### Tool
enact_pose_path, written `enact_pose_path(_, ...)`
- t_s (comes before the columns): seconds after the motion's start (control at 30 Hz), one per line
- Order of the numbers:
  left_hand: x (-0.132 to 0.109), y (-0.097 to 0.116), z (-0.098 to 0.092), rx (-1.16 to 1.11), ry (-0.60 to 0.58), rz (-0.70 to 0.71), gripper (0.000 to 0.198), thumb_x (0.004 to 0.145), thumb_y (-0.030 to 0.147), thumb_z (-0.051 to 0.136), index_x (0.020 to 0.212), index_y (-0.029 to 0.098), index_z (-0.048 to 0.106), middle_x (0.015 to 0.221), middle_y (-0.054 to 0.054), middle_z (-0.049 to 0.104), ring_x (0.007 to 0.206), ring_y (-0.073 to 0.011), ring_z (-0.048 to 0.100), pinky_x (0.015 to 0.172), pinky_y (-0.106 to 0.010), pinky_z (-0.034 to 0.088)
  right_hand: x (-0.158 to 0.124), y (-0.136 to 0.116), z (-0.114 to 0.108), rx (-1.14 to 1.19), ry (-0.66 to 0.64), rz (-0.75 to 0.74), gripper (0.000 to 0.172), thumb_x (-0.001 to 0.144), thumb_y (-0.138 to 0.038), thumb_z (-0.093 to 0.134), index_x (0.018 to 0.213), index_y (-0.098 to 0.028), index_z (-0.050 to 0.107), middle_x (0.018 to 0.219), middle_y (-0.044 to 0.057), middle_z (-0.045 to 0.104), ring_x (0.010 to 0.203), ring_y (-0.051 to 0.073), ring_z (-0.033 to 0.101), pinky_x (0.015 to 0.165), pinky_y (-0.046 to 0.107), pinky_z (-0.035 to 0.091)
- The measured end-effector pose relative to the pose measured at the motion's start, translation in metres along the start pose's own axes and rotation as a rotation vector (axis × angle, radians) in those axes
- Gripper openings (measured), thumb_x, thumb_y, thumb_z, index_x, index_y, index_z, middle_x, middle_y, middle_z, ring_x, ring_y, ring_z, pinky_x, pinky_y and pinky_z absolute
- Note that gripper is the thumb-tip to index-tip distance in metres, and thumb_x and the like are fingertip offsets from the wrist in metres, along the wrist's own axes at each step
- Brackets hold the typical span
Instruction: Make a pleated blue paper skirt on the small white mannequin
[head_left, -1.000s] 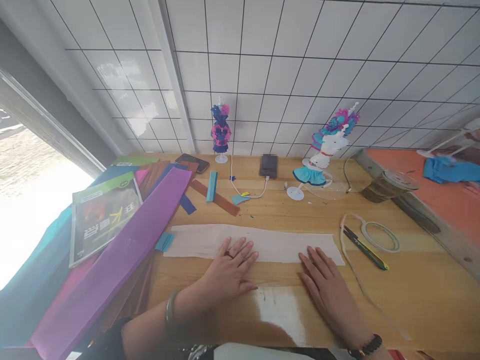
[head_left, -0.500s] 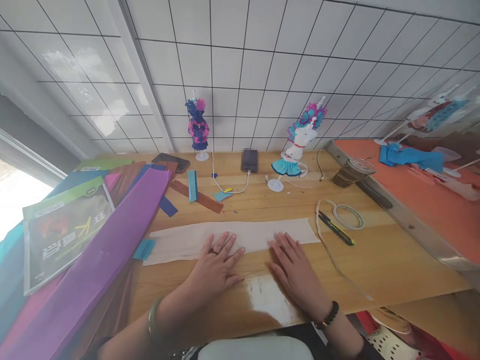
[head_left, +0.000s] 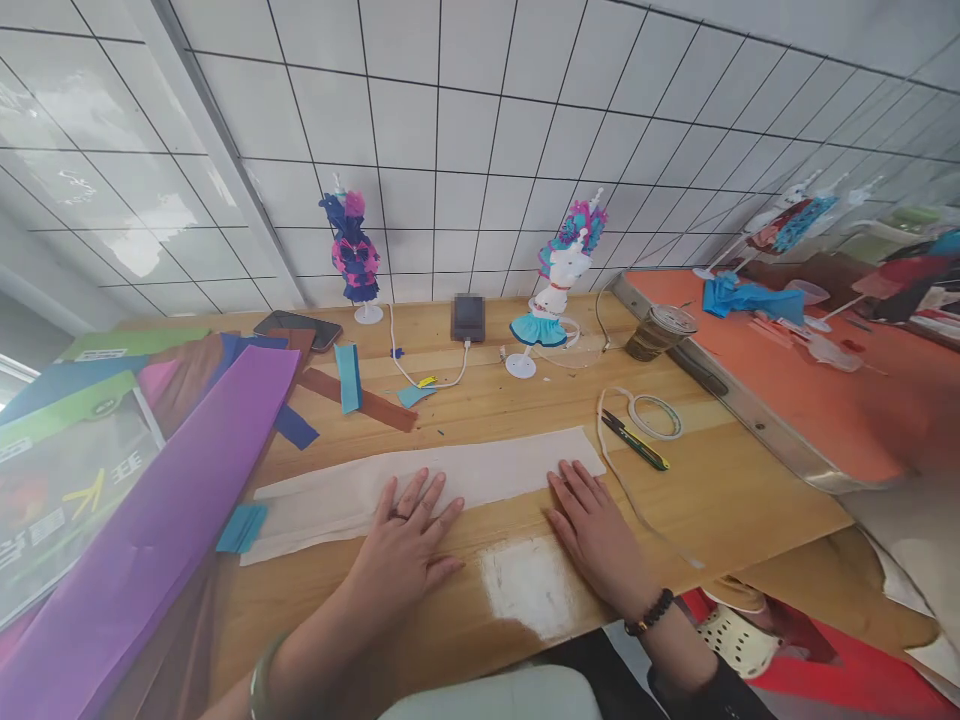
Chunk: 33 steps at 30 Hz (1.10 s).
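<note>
A long strip of white crepe-like paper (head_left: 495,470) lies flat across the wooden table. On its lower middle rests my left hand (head_left: 409,540), fingers spread. My right hand (head_left: 592,525) lies flat near the strip's right end, its fingertips on the paper and its palm over the wood. Neither hand grips anything. At the strip's left end sits a small folded blue piece (head_left: 241,528). Just right of the strip are a green-and-black utility knife (head_left: 636,440) and a roll of narrow tape (head_left: 660,417) with a length pulled loose.
Purple paper (head_left: 172,500) and a printed packet (head_left: 67,480) cover the left side. Along the back stand dressed mini mannequins (head_left: 356,255) (head_left: 559,285), a phone (head_left: 300,328), and a cabled black device (head_left: 468,318). A lidded cup (head_left: 660,333) stands beside the orange table (head_left: 795,390).
The view has turned to the right, so things appear shifted left. My right hand has slid closer to the strip's right end, and the gap between my hands is wider.
</note>
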<state>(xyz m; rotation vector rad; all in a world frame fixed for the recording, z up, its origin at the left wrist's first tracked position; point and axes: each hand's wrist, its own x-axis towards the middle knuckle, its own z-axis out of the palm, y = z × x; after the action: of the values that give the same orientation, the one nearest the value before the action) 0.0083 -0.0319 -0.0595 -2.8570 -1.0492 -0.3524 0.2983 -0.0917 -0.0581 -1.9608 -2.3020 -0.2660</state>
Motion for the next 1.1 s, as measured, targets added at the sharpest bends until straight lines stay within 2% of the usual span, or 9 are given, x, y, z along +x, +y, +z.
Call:
enact_pose_path(0.17, 0.001, 0.000, -0.001, 0.004, -0.005, -0.007, 0.056, 0.086, 0.060, 0.036, 0.132, 0.030, 0.048, 0.142, -0.009, 0.045, 0.132, -0.0312, 0.036, 0.108, -0.050, 0.014, -0.007, 0.022, 0.005, -0.031, 0.049, 0.074, 0.047, 0.095, -0.039, 0.034, 0.125, -0.009, 0.055, 0.135, 0.016, 0.049, 0.129, 0.031, 0.038, 0.103, 0.049, 0.036)
enact_pose_path(0.3, 0.003, 0.001, -0.003, -0.007, -0.024, -0.021, 0.056, 0.084, 0.062, 0.039, 0.128, 0.029, 0.052, 0.140, -0.009, 0.047, 0.131, -0.0335, 0.036, 0.107, -0.052, 0.017, -0.007, 0.022, 0.006, -0.034, 0.055, 0.064, 0.047, 0.094, -0.039, 0.036, 0.124, -0.010, 0.056, 0.135, 0.017, 0.049, 0.130, 0.031, 0.036, 0.103, 0.049, 0.036)
enact_pose_path(0.4, 0.010, 0.006, -0.006, -0.025, -0.039, -0.015, 0.059, 0.083, 0.063, 0.041, 0.123, 0.024, 0.057, 0.137, -0.010, 0.050, 0.133, -0.0335, 0.034, 0.108, -0.051, 0.020, -0.006, 0.021, 0.005, -0.038, 0.050, 0.041, 0.045, 0.094, -0.038, 0.037, 0.125, -0.013, 0.057, 0.136, 0.018, 0.047, 0.131, 0.032, 0.035, 0.102, 0.050, 0.036)
enact_pose_path(0.63, 0.055, 0.032, -0.003, -0.117, -0.129, 0.200, 0.072, 0.086, 0.064, 0.029, 0.133, 0.011, 0.045, 0.142, -0.014, 0.043, 0.135, -0.0305, 0.031, 0.109, -0.045, 0.023, -0.004, 0.019, 0.000, -0.032, 0.028, 0.032, 0.039, 0.093, -0.036, 0.041, 0.125, -0.021, 0.059, 0.138, 0.018, 0.045, 0.130, 0.034, 0.036, 0.100, 0.051, 0.036)
enact_pose_path(0.77, 0.075, 0.039, 0.007, -0.165, -0.136, 0.226, 0.072, 0.087, 0.064, 0.026, 0.136, 0.014, 0.041, 0.145, -0.012, 0.039, 0.137, -0.0295, 0.028, 0.110, -0.044, 0.021, -0.004, 0.018, -0.002, -0.007, 0.034, 0.052, 0.038, 0.093, -0.036, 0.042, 0.125, -0.026, 0.058, 0.139, 0.016, 0.044, 0.130, 0.034, 0.036, 0.099, 0.053, 0.037)
enact_pose_path(0.93, 0.075, 0.031, 0.008, -0.176, -0.153, 0.238, 0.069, 0.088, 0.064, 0.024, 0.139, 0.020, 0.038, 0.146, -0.011, 0.036, 0.137, -0.0294, 0.028, 0.110, -0.045, 0.019, -0.005, 0.017, -0.003, 0.009, 0.026, 0.067, 0.037, 0.093, -0.035, 0.042, 0.128, -0.029, 0.055, 0.140, 0.014, 0.042, 0.132, 0.034, 0.033, 0.098, 0.055, 0.036)
enact_pose_path(1.1, 0.070, 0.025, 0.007, -0.181, -0.153, 0.233, 0.071, 0.089, 0.062, 0.022, 0.140, 0.015, 0.034, 0.146, -0.012, 0.036, 0.137, -0.0296, 0.028, 0.111, -0.044, 0.018, -0.006, 0.019, -0.002, 0.038, 0.026, 0.081, 0.037, 0.092, -0.038, 0.043, 0.126, -0.028, 0.057, 0.141, 0.015, 0.042, 0.132, 0.033, 0.034, 0.100, 0.056, 0.034)
